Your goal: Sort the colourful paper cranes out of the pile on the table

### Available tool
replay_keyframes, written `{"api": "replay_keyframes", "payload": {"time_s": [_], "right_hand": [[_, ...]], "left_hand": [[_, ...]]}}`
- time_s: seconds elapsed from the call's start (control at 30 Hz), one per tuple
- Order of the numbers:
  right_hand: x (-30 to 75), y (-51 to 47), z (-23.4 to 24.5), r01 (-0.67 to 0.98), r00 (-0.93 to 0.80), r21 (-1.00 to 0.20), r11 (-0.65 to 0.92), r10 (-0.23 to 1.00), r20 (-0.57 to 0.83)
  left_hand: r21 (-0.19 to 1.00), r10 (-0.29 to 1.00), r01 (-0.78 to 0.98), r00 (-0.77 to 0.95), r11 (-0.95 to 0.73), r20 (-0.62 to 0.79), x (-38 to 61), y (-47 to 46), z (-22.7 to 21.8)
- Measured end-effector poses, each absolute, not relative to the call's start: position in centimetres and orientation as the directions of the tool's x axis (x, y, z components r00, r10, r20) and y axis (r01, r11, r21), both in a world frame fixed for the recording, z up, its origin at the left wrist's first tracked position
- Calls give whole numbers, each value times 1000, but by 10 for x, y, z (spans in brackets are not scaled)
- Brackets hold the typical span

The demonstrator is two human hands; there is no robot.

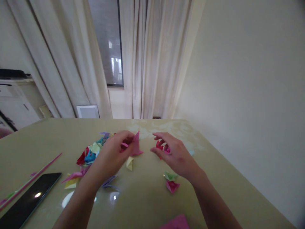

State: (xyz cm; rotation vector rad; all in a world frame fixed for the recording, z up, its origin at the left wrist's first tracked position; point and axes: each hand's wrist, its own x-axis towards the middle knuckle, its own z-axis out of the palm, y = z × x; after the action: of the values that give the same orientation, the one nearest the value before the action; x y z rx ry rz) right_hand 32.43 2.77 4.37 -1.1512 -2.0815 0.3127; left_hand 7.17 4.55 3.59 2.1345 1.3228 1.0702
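Observation:
My left hand (120,144) is closed on a pink origami crane (136,144), its fingers and thumb pinching the folded paper. One tip of the paper points up. To the right, my right hand (172,151) has its thumb and fingers apart. Red and pink folded paper (159,145) shows behind its fingers, partly hidden. A small pale yellow paper piece (129,163) lies below my left hand. Nearer to me, below my right hand, are a green folded piece (170,176) and a dark pink one (172,186).
A pile of coloured folded papers (94,149) lies left of my left hand. Purple folded paper (109,182) sits under my left arm. A black phone (30,198) and a long pink stick (35,176) lie at left. Pink paper (175,222) is at the front edge.

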Motion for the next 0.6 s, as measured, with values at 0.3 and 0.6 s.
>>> {"api": "replay_keyframes", "payload": {"time_s": [0.3,0.6], "right_hand": [[322,-35,58,762,-508,141,632,448,736],[384,-121,-16,673,-567,-229,703,689,451]], "left_hand": [[959,955,-129,123,-252,268,138,-16,48],[697,920,625,367,-352,136,47,-6,-29]]}}
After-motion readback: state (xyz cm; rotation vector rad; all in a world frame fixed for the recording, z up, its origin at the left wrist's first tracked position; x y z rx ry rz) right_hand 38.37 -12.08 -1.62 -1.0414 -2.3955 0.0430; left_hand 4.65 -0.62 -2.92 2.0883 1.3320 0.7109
